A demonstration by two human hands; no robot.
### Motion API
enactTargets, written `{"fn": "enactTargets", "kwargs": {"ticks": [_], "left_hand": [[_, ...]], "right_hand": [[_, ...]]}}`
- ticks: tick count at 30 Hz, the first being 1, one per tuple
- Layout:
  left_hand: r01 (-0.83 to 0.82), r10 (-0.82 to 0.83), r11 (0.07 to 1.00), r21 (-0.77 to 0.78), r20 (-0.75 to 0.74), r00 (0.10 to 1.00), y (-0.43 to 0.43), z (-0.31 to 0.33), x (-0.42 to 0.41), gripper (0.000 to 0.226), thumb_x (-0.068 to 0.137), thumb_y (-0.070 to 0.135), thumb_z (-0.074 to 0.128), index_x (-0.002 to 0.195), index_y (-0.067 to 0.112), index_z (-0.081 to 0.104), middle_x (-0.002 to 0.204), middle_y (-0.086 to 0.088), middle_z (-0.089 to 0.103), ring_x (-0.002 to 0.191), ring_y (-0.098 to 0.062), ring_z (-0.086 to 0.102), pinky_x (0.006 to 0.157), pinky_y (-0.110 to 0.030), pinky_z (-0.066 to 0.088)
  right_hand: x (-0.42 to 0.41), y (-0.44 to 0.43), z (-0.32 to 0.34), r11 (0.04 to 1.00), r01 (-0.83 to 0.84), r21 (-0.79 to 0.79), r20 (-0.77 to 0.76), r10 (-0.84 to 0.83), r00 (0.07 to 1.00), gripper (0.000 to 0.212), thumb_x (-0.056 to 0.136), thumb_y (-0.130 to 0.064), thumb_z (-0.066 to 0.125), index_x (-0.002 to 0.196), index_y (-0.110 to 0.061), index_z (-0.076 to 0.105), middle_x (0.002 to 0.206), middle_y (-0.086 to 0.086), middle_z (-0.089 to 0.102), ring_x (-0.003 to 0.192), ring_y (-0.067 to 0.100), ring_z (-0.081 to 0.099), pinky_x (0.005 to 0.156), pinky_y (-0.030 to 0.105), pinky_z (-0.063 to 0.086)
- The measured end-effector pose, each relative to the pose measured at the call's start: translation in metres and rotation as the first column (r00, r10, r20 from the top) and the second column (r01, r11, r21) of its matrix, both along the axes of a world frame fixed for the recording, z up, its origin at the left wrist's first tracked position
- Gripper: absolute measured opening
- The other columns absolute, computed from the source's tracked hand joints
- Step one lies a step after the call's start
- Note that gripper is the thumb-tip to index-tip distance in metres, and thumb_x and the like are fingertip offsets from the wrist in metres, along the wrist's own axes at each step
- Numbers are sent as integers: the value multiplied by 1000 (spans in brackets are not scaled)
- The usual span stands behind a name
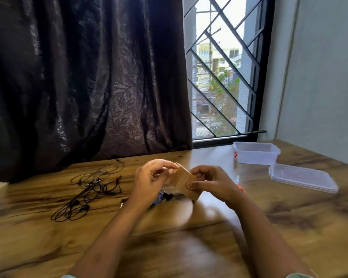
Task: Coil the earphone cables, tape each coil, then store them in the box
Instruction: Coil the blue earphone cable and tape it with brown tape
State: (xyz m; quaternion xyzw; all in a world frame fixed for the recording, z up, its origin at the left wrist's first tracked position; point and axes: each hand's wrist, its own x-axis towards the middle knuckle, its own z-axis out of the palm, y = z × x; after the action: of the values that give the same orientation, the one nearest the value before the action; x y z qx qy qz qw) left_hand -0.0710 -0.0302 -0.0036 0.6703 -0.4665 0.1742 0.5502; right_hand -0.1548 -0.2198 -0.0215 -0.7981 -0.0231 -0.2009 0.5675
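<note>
Your right hand and your left hand are both pinched on a strip of brown tape in the middle of the frame. Your right thumb presses the lower right part of the strip. Your left fingertips nip its top left corner. The strip is held up above the wooden table.

Just under your left hand is a small dark thing with a bit of blue. It is too blurry to tell what it is.

The loose black earphone cables lie in a tangle at the middle left. The clear box sits open at the upper right, near the window. Its lid lies flat just beside it. Something orange peeks out behind your right wrist, mostly hidden. A dark curtain fills the upper left.
</note>
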Motion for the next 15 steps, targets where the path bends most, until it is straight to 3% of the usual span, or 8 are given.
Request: {"fn": "enactTargets", "kwargs": {"ticks": [2,4,6,10,13,15], "left_hand": [[-41,37,999,36,109,993,-3,-4,-3,18,80,12,66,92,22,75,93,13,70,90,-2,64,78,-13,48],[-81,72,996,48,161,984,-5,-8,-5,19,80,14,67,94,23,76,93,15,69,90,1,63,79,-12,47],[-126,115,991,47,185,976,-7,-11,-7,20,79,11,71,95,22,76,92,18,67,91,5,61,78,-7,44],[-147,144,988,42,74,987,-8,-19,-7,27,77,6,74,96,25,75,91,19,67,90,3,62,76,-8,46],[-142,142,989,30,25,990,-10,-20,-5,28,77,5,74,95,26,75,92,19,67,89,3,62,75,-10,48],[-126,126,992,19,-17,992,-9,-18,-2,28,77,5,74,94,27,75,92,17,68,88,2,63,75,-11,49]], "right_hand": [[-5,-3,-4,991,112,-79,23,-111,994,38,62,-29,84,97,-20,74,90,1,70,84,15,62,75,26,52],[-9,-4,-6,954,222,-202,54,-215,975,37,69,-20,83,104,-19,73,99,-1,69,88,10,60,73,6,42],[-12,-3,-5,903,289,-318,89,-275,957,37,76,-15,79,112,-17,70,104,-4,66,91,8,56,71,-1,36],[-15,3,-6,822,307,-480,116,-287,951,35,83,-13,71,118,-15,65,102,-11,53,92,8,49,70,-2,33],[-14,4,-6,844,300,-445,76,-298,951,29,86,-17,68,115,-18,65,104,-11,54,100,11,51,70,4,34],[-15,2,-7,835,380,-397,76,-383,921,18,91,-29,61,107,-23,66,105,-9,57,106,16,51,77,16,40]]}}
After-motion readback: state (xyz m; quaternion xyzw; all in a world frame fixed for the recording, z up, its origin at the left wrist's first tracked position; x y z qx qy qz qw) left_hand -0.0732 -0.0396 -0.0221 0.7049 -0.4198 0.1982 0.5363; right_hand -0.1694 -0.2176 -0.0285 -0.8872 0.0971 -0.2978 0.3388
